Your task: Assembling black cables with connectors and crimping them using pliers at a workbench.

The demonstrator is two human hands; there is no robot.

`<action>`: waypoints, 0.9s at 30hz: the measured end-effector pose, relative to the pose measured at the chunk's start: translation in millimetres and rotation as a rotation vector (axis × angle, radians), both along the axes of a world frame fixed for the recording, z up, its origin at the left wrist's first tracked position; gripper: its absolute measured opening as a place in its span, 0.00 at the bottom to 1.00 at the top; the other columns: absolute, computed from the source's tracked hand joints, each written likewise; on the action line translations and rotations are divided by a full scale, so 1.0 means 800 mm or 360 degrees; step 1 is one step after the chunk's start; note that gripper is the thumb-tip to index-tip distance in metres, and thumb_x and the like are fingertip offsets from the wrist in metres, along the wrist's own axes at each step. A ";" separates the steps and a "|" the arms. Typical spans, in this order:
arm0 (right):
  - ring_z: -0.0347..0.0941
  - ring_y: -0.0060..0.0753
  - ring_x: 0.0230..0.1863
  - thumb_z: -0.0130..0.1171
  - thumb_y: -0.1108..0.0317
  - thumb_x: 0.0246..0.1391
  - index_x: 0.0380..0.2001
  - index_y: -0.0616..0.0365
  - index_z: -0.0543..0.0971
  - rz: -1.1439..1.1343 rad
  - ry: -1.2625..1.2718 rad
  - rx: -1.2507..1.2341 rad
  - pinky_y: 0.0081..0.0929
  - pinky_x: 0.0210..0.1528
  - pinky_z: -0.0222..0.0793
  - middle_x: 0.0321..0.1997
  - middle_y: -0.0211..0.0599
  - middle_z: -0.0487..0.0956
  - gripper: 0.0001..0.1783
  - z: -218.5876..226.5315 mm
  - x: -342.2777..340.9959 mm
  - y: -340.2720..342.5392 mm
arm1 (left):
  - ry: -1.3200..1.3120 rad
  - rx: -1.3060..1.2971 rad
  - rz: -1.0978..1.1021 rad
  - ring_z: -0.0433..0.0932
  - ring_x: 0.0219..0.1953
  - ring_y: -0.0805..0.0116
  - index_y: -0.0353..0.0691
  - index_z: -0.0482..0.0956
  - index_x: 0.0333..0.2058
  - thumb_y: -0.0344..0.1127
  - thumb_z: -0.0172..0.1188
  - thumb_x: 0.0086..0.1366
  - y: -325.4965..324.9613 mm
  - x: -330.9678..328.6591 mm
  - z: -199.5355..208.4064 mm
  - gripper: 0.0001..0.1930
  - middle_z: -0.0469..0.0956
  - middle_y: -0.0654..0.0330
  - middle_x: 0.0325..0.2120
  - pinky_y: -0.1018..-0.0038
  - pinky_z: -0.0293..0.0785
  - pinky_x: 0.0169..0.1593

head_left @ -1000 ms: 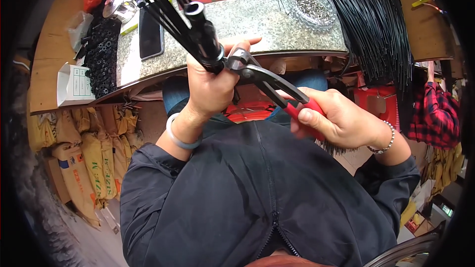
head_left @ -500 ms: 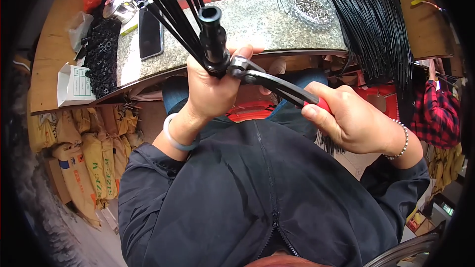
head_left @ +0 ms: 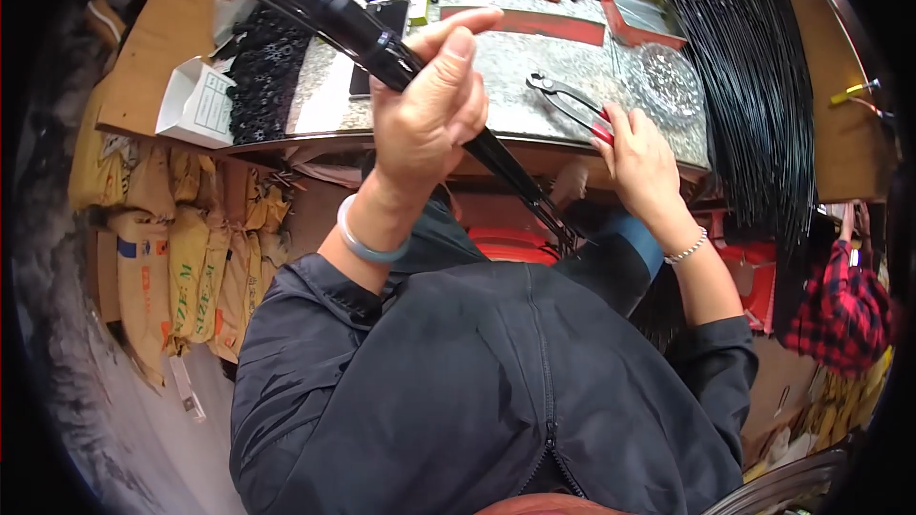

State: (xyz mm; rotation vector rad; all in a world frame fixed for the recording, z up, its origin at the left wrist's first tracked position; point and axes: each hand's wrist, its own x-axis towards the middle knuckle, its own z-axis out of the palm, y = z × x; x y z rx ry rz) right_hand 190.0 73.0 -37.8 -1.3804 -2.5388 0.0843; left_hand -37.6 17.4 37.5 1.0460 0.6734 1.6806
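Observation:
My left hand (head_left: 427,124) is closed round a slim black umbrella frame (head_left: 343,21), held slanting in front of the table. Its bundled rib ends point to the upper left, and the other end runs down to the right above my lap. The index finger stretches out past the frame. On the stone tabletop at the right is a pair of end-cutting pincers (head_left: 565,95) with red handle grips. My right hand (head_left: 644,154) has its fingers on those grips; the handles stand apart and the jaws hold nothing.
A clear bowl of small metal parts (head_left: 663,86) stands right of the pincers, with a red open box (head_left: 644,14) behind. Long black rods (head_left: 754,95) hang over the right edge. A white box (head_left: 196,105) and black small parts (head_left: 262,72) lie left. Someone in checked sleeves (head_left: 844,315) sits right.
The pincers have come away from the umbrella frame and down to the tabletop at the right. My left hand has raised and tilted the frame to the upper left.

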 end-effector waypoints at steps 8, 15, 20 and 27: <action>0.68 0.45 0.41 0.59 0.70 0.45 0.41 0.59 0.73 0.0515 0.0574 0.0087 0.35 0.45 0.63 0.40 0.41 0.73 0.17 0.019 -0.025 -0.051 | 0.0341 -0.0010 0.0278 0.52 0.09 0.84 0.25 0.68 0.47 0.34 0.44 0.68 -0.009 -0.005 -0.007 0.16 0.55 0.72 0.09 0.84 0.51 0.14; 0.59 0.39 0.60 0.64 0.42 0.40 0.61 0.62 0.49 0.0547 0.2038 -0.1441 0.34 0.59 0.56 0.61 0.45 0.60 0.55 -0.002 0.000 -0.150 | -0.0990 0.0119 -0.0116 0.69 0.29 0.71 0.41 0.74 0.35 0.52 0.42 0.66 -0.063 0.035 -0.003 0.20 0.66 0.64 0.25 0.74 0.68 0.37; 0.68 0.32 0.31 0.45 0.45 0.57 0.31 0.52 0.69 0.0910 0.2977 -0.0273 0.44 0.47 0.64 0.26 0.35 0.72 0.20 0.049 0.003 -0.124 | -0.1049 -0.0939 -0.0798 0.74 0.43 0.62 0.39 0.77 0.31 0.62 0.45 0.60 -0.070 0.092 -0.084 0.29 0.74 0.54 0.41 0.67 0.70 0.46; 0.68 0.13 0.21 0.59 0.71 0.52 0.20 0.59 0.72 -0.0038 0.2411 -0.1097 0.14 0.23 0.65 0.18 0.28 0.74 0.10 -0.048 -0.029 -0.112 | 0.0928 -0.0084 -0.0445 0.75 0.34 0.70 0.29 0.72 0.42 0.34 0.54 0.62 -0.054 0.060 -0.051 0.14 0.74 0.55 0.36 0.75 0.71 0.40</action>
